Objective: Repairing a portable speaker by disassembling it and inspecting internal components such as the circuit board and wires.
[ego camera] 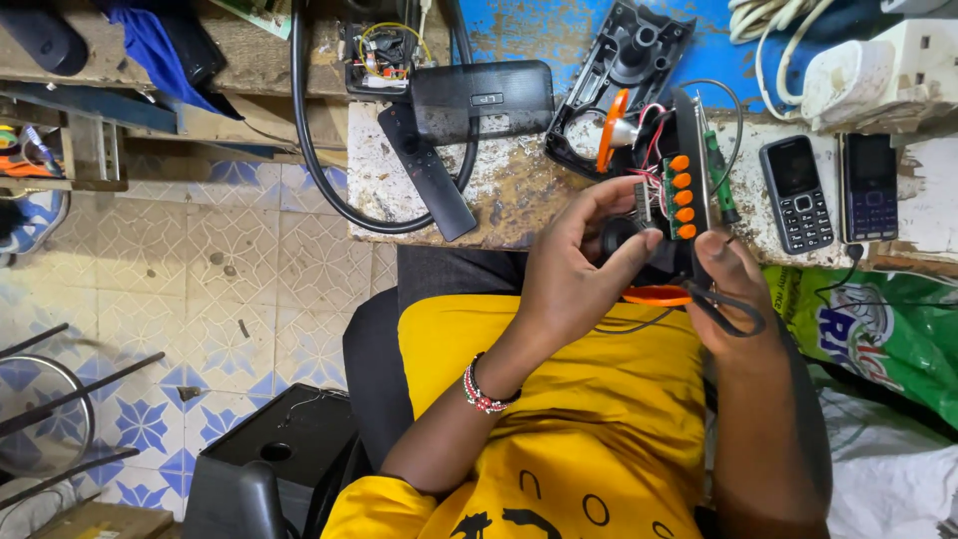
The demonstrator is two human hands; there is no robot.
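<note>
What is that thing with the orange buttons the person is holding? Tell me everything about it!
The circuit board is a narrow green strip carrying a row of five round orange buttons, fixed along a black plastic panel. It stands roughly upright over the workbench edge. Thin red and white wires run from it toward an opened black casing. The left hand and right hand both hold it.
</note>
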